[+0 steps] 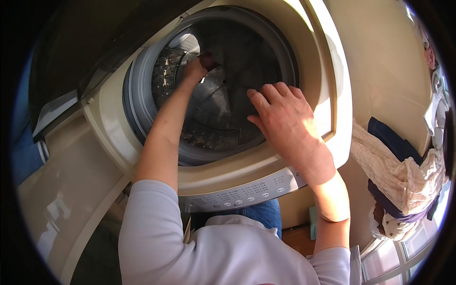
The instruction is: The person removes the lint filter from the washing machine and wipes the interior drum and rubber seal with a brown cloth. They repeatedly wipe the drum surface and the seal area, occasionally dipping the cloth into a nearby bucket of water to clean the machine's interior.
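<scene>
Before me stands a top-loading washing machine with its lid (107,46) raised. My left hand (195,70) reaches deep into the drum (167,76), near the perforated metal wall, with its fingers curled. A small dark reddish patch (208,60) lies against the fingers; shadow hides whether it is a cloth in the grip. My right hand (281,114) hovers over the front right part of the drum opening, palm down. Its fingers are bent and slightly apart, with nothing seen in them. Beneath my forearms runs the control panel (245,190), with printed writing and round buttons.
A bundle of clothes (402,178), pale and dark blue, hangs at the right beside the machine. More garments (436,92) hang along the far right edge. At the left is a glossy beige panel (67,185); blue fabric (26,153) shows beyond it.
</scene>
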Tool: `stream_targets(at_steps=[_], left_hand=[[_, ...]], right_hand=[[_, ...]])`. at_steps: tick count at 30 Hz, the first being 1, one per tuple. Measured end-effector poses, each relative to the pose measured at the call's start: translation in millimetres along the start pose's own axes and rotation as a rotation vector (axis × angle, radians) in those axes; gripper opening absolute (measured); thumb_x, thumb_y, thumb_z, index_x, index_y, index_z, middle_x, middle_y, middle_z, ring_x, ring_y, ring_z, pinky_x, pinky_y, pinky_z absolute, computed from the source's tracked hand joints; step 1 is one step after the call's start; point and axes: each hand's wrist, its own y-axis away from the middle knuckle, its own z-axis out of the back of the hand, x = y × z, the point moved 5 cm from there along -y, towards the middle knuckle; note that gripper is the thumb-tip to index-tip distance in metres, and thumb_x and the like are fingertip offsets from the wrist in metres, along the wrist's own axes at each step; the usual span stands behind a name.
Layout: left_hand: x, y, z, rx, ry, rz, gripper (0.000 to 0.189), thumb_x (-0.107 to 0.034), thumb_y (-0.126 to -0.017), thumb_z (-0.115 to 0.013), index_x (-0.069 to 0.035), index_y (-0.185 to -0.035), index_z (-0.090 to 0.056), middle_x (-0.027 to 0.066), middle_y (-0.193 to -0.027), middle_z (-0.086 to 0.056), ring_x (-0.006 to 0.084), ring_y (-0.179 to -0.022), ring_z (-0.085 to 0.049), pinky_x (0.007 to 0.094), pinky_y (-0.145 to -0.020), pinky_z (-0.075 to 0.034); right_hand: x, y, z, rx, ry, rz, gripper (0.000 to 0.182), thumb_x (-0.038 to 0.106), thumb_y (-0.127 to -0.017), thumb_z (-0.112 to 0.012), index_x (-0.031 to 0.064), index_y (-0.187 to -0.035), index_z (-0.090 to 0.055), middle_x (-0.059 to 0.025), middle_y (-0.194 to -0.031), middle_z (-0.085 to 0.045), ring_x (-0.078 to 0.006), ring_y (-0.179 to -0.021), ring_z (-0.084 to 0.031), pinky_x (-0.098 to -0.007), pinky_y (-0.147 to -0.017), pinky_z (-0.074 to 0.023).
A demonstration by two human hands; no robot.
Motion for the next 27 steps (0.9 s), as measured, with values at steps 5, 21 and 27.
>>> stream_targets(at_steps=[5, 21, 27], left_hand=[[19, -63, -110, -0.125, 0.010, -0.073, 0.071, -0.030, -0.078, -0.064, -0.024, -0.142, -0.035, 0.0154, -0.148, -0.024, 0.0416, -0.128, -0.033, 0.0545, -0.099, -0.037], [-20, -96, -67, -0.281, -0.168, -0.328, 0.041, -0.024, -0.082, -0.058, -0.018, -0.123, -0.053, 0.0152, -0.126, -0.050, 0.0356, -0.105, -0.055, 0.0468, -0.087, -0.048], [58, -108, -142, -0.146, -0.223, -0.180, 0.052, -0.022, -0.076, -0.067, -0.019, -0.124, -0.049, 0.0176, -0.116, -0.056, 0.0405, -0.105, -0.057, 0.0473, -0.087, -0.048]], right_hand=[[8, 15, -46, 0.491, -0.114, -0.020, 0.039, 0.025, -0.073, -0.071, 0.0040, -0.104, -0.060, -0.0052, -0.088, -0.056, -0.0193, -0.089, -0.055, -0.0311, -0.079, -0.0466], [5, 7, -41, 0.357, -0.179, -0.027, 0.026, 0.012, -0.071, -0.061, 0.0017, -0.094, -0.058, -0.0068, -0.081, -0.055, -0.0196, -0.082, -0.054, -0.0325, -0.074, -0.0467], [5, 5, -35, 0.434, -0.190, 0.035, 0.039, 0.012, -0.070, -0.062, -0.0020, -0.107, -0.057, -0.0071, -0.084, -0.056, -0.0204, -0.086, -0.055, -0.0319, -0.075, -0.0465]])
